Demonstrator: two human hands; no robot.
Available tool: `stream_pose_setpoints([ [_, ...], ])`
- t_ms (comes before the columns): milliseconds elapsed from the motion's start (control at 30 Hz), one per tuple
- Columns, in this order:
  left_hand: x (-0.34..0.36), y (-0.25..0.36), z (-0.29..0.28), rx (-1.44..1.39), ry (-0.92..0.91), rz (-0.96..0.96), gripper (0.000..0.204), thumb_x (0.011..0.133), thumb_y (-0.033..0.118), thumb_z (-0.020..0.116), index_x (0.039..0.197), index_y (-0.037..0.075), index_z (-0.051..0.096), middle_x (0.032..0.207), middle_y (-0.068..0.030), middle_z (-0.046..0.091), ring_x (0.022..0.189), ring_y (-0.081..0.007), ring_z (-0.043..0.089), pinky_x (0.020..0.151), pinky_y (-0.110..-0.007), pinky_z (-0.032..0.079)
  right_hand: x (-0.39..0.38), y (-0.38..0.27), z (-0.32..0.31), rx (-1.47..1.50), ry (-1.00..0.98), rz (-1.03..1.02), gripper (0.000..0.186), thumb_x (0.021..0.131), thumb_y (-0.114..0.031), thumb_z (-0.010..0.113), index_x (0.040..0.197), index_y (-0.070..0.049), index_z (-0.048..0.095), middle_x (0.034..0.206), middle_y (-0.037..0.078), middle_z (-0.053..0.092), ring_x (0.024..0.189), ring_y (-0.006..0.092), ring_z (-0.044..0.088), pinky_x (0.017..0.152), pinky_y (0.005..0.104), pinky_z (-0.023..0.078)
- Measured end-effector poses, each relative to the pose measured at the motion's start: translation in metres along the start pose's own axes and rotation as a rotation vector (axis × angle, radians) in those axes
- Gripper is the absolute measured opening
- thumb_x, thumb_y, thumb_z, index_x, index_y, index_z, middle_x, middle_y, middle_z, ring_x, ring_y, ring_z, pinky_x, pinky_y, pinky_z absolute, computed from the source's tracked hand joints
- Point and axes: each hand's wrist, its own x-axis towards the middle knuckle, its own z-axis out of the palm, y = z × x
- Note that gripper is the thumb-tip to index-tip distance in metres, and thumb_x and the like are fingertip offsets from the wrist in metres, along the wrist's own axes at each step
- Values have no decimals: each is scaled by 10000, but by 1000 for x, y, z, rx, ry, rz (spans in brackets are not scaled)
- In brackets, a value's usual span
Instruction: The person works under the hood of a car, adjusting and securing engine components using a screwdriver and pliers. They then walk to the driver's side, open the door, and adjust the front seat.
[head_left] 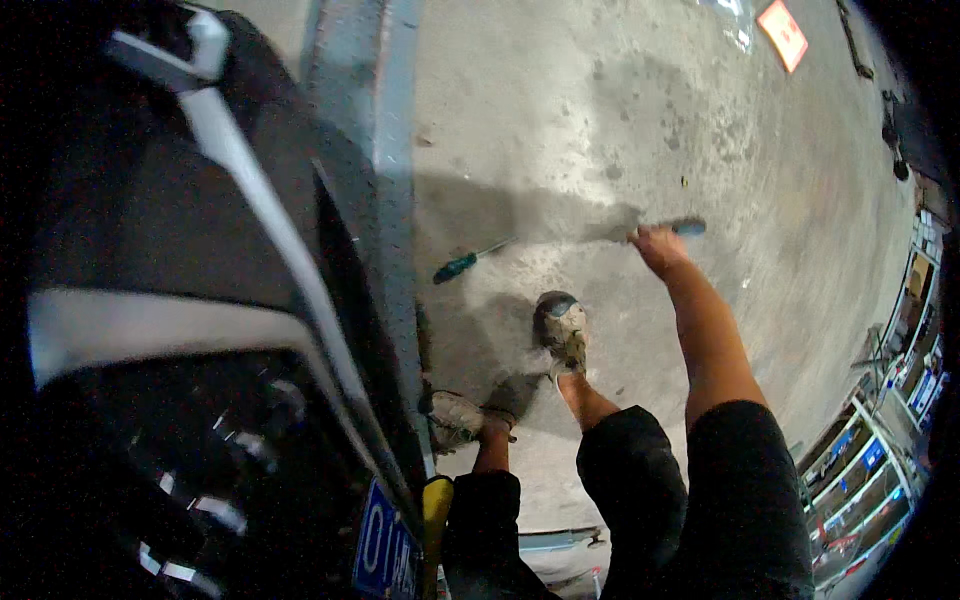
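Note:
My right hand [660, 250] reaches out over the concrete floor at the end of a bare forearm with a black sleeve. Its fingers are closed around a tool with a blue-grey handle [688, 227]; the handle sticks out to the right, and the rest of the tool is too blurred to name. Left of that hand, a screwdriver [458, 267] with a dark green handle lies on the floor, its thin shaft slanting up to the right. My left hand does not show.
At left stands a dark car front [230, 200] with silver trim and a blue number plate [385, 545], beside a blue-grey metal rail [395, 120]. Something yellow [437, 505] hangs by the plate. Shelves [865, 470] line the right; an orange-edged sheet [783, 35] lies far off.

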Motion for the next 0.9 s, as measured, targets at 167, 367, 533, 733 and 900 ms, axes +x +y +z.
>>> stream_pose_setpoints([
  [167,-7,-91,-10,-143,-11,88,362,992,133,526,1289,-57,610,1286,-165,642,1162,-269,606,1024,-359,463,-131,-43,-64,219,-158,-50,375,1044,-193,437,1396,-153,558,1020,208,672,948,402,664,777,510,535],
  [367,1,-24,70,-588,149,208,363,935,-6,614,1294,-68,617,1225,-152,688,1129,-217,636,1025,-334,453,-326,-87,-205,1550,-253,306,306,1019,-342,610,1178,-80,614,778,82,643,692,218,672,595,397,556],
  [533,-56,21,34,-631,340,183,321,910,75,695,1230,60,706,1169,-170,727,1075,-319,696,969,-375,519,-527,-191,-393,1986,-601,603,227,1005,-347,628,1104,-158,552,671,22,543,565,190,552,571,371,523],
  [733,-64,33,32,-581,296,23,302,900,132,686,1199,129,728,1219,-137,701,1102,-356,660,952,-430,519,-680,-290,-502,1616,-569,315,402,1028,-186,572,1387,-14,519,928,56,633,809,192,623,774,330,539],
  [900,-52,16,36,-626,203,279,336,912,135,683,1248,147,702,1311,-35,668,1154,-316,643,976,-420,519,-741,-338,-556,1424,-378,-29,538,964,-50,579,1482,-3,441,1179,100,650,980,186,629,872,305,528],
])
